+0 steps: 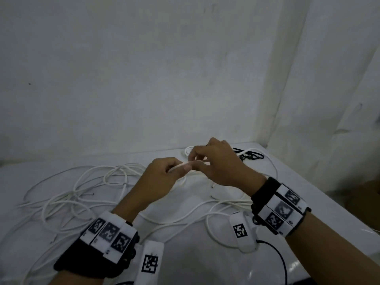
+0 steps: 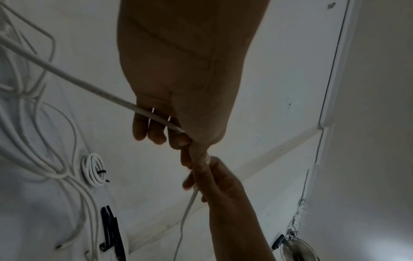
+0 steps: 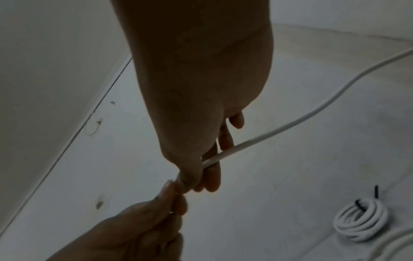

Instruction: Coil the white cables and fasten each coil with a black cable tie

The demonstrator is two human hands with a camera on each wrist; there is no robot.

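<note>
From the head we look forward and down on both hands, the left hand (image 1: pixel 162 177) and the right hand (image 1: pixel 218 163), meeting over the table (image 1: pixel 308 194), with the wall beyond the fingers (image 1: pixel 186 166). From each wrist we look along the palm toward the fingertips, very near, so the hand fills the frame. Both wrist views share the cable (image 2: pixel 89 86) pinched between the two hands, and both catch the tied coil (image 3: pixel 359 222) lying on the table past the fingers.
</note>
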